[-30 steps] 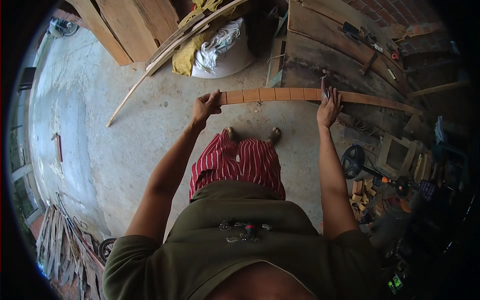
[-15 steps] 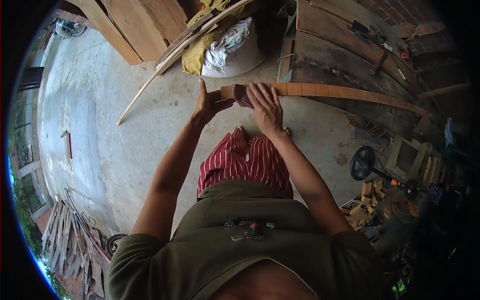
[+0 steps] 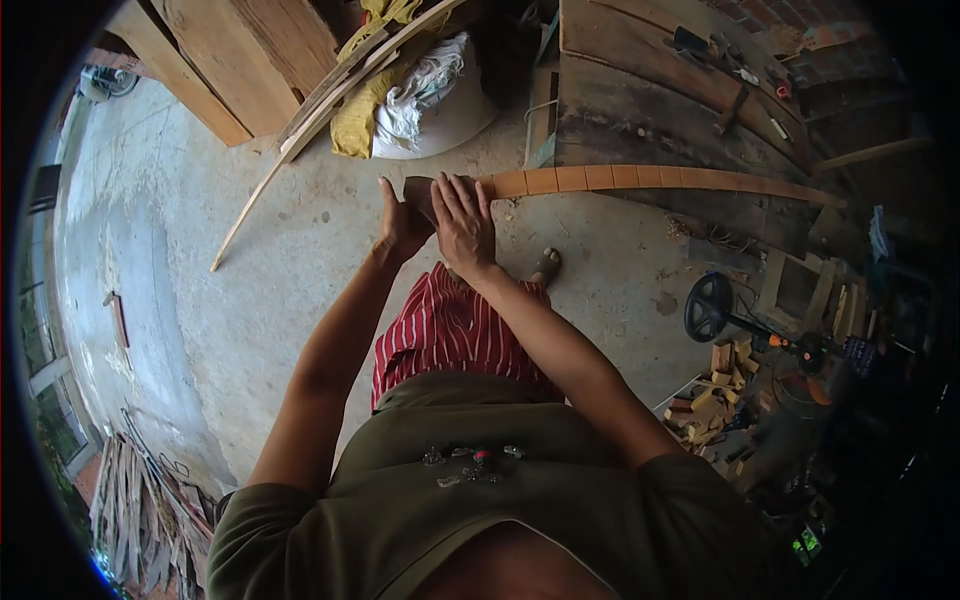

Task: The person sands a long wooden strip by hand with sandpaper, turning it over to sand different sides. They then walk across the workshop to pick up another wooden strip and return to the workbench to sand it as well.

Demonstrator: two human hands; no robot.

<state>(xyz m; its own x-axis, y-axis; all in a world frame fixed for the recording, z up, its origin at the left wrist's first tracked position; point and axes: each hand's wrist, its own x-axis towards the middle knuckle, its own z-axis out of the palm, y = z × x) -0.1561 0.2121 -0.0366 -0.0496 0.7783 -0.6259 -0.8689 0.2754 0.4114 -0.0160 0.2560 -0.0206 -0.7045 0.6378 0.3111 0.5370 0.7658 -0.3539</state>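
Rubbing down a long wooden strip (image 3: 640, 178), by the look of it, held out level in front of the body with its right end running over the dark bench (image 3: 620, 110); working at the strip's very left end, so probably at one limit of a pass; showing evenly spaced cross lines along the strip's left half and a plainer right half; not possible to judge from this surface alone how much is already smoothed and how much is left. Gripping the strip's left end with the left hand (image 3: 400, 225), fingers curled around it and thumb standing up; pressing the right hand (image 3: 462, 222) down flat just right of that, fingers stretched out and unclenched, covering a dark pad (image 3: 418, 188) on top of the strip, perhaps sandpaper, too small to be sure. Lying beyond the strip: a white sack (image 3: 440, 100) and leaning planks (image 3: 250, 60); below the strip's right half, wood offcuts (image 3: 705, 400) on the concrete floor (image 3: 200, 280).
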